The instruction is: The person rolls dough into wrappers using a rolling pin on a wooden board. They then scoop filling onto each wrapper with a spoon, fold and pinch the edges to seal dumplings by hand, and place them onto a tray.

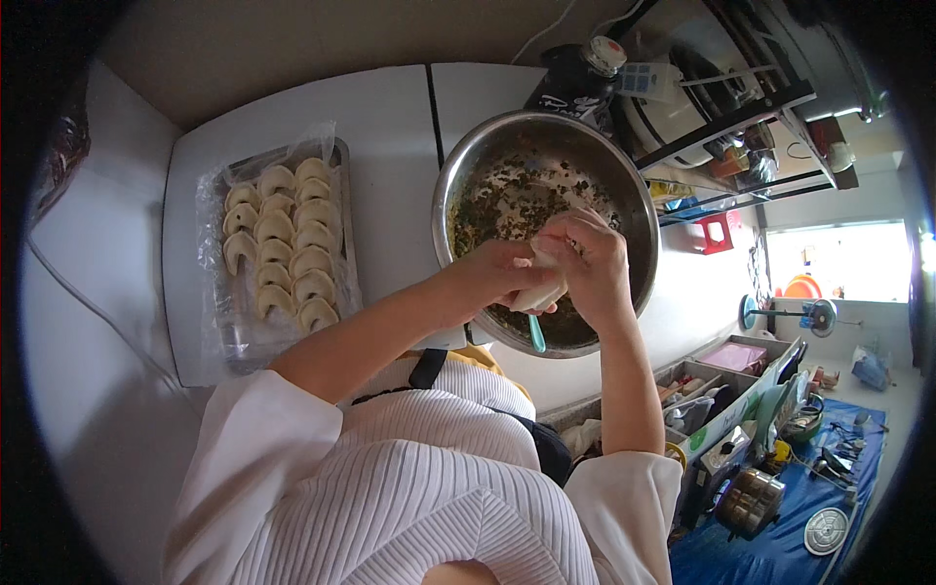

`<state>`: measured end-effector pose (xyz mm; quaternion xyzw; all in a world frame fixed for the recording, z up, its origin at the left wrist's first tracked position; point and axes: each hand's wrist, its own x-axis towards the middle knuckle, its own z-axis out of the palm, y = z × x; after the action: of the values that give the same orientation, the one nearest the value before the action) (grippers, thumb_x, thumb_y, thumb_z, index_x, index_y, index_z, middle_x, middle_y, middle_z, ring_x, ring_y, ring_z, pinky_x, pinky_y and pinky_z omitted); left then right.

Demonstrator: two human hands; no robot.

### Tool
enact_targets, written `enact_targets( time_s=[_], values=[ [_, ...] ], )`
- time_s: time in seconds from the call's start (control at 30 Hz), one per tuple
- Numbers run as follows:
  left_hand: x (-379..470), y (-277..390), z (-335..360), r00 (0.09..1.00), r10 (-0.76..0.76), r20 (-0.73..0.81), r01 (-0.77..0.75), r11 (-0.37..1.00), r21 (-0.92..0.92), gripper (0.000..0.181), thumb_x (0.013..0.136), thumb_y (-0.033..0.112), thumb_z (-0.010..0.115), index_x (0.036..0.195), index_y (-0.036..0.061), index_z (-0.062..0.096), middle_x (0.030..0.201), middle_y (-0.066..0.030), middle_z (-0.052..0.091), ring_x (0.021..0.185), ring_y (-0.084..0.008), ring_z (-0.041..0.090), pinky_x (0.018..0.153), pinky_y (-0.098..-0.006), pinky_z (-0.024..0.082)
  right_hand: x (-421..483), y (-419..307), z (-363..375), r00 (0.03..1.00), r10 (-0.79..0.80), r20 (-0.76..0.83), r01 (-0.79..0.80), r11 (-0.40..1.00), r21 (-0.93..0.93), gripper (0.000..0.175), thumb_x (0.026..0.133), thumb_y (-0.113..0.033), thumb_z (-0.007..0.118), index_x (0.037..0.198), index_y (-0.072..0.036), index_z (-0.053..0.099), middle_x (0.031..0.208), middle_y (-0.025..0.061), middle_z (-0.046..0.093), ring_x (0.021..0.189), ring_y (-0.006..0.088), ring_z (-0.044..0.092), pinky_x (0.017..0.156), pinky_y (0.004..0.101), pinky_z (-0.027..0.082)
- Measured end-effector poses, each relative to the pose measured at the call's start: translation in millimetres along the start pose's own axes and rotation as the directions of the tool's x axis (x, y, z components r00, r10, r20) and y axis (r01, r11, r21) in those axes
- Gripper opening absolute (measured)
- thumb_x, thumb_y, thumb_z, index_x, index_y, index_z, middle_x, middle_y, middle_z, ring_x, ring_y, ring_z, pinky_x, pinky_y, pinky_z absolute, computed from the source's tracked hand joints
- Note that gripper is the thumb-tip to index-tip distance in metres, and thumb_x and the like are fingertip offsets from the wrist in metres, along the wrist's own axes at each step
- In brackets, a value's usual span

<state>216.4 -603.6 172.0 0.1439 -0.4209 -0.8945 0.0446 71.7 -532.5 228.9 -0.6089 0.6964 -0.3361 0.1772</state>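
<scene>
Over a large steel bowl (450,212) my left hand (497,278) and my right hand (589,256) hold one pale dumpling (541,291) between them, the fingers of both pressed on its dough. Dark chopped filling (512,190) is spread across the bowl's bottom and wall. A teal spoon handle (537,334) shows just below the dumpling; the rest of the spoon is hidden. On the left, a metal tray (344,157) lined with clear plastic bears several folded dumplings (274,225) in rows. What lies inside the held dough cannot be seen.
Behind the bowl stands a dark jar with a white and red lid (605,55). A black metal rack (724,124) holding appliances rises at the right. Bowl and tray rest on a white table (387,131) with a dark seam. A steel pot (751,501) stands lower right on a blue sheet.
</scene>
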Motion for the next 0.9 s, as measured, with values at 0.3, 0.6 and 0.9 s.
enact_targets(
  time_s=[0.3,0.6,0.9],
  values=[
    [-1,3,-2,0.999,-0.033,-0.014,0.034,0.997,0.068,0.05,0.085,0.04,0.065,0.119,0.0061,0.054,0.11,-0.0102,0.061,0.1,-0.0206,0.063,0.094,-0.0363,0.048,2,0,5,1.0,0.004,0.021,-0.004,1.0,-0.001,0.012,0.076,-0.007,0.062,0.083,0.0,0.069,0.085,0.0115,0.064,0.08,0.0249,0.062,0.072,0.0335,0.05],
    [2,-3,-1,0.992,0.001,-0.13,-0.016,0.993,-0.116,0.053,0.082,0.038,0.07,0.122,0.0084,0.052,0.112,-0.0081,0.058,0.108,-0.019,0.058,0.094,-0.0345,0.047,-15,5,14,0.911,0.398,-0.111,-0.194,0.65,0.735,0.03,0.093,-0.023,0.056,0.104,0.003,0.067,0.098,0.0092,0.068,0.085,0.0123,0.061,0.074,0.026,0.048],
    [2,1,8,0.994,0.08,-0.068,-0.083,0.996,-0.041,0.041,0.086,0.022,0.067,0.121,0.0067,0.052,0.112,-0.0087,0.059,0.108,-0.018,0.058,0.094,-0.0338,0.05,-23,8,30,0.91,0.356,-0.21,-0.144,0.749,0.647,0.02,0.088,-0.01,0.06,0.102,0.003,0.067,0.096,0.0087,0.068,0.082,0.0116,0.061,0.075,0.0239,0.048]
  ],
)
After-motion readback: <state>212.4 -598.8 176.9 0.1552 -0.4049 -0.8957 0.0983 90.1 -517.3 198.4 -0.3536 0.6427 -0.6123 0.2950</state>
